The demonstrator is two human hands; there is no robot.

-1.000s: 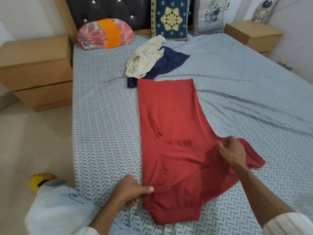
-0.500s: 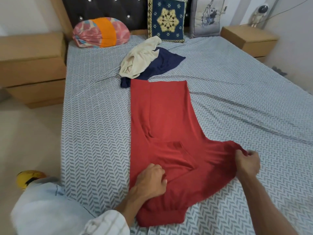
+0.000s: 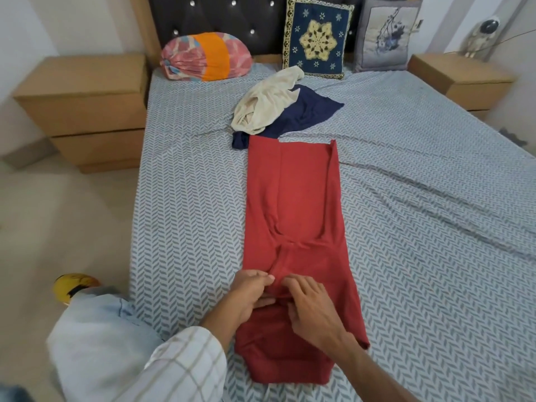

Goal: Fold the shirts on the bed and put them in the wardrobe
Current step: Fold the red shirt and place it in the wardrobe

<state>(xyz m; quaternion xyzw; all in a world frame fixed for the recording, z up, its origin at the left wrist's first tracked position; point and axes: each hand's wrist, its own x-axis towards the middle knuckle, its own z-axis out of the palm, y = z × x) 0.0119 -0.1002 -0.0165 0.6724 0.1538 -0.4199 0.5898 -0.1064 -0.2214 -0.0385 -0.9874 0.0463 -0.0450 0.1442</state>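
Observation:
A red shirt [image 3: 298, 198] lies on the grey patterned bed [image 3: 188, 198], folded lengthwise into a long strip with both sides turned in. My left hand [image 3: 251, 295] pinches a fold of red cloth near the strip's middle, at its near end. My right hand [image 3: 311, 307] lies just beside it with its fingers stretched flat over the turned-in sleeve. The two hands' fingertips almost meet. Beyond the red shirt, a cream shirt [image 3: 266, 101] lies crumpled on top of a navy shirt [image 3: 307, 113].
A pink and orange bolster [image 3: 206, 60], a blue embroidered cushion [image 3: 317, 39] and a grey cushion [image 3: 385, 39] lean at the headboard. Wooden bedside cabinets stand at the left [image 3: 84, 108] and at the right [image 3: 461, 79]. A yellow object [image 3: 74, 287] lies on the floor.
My right hand carried the shirt's right side and sleeve across to the middle, making a narrow strip. My left hand shifted slightly up to the fold; both hands now meet there.

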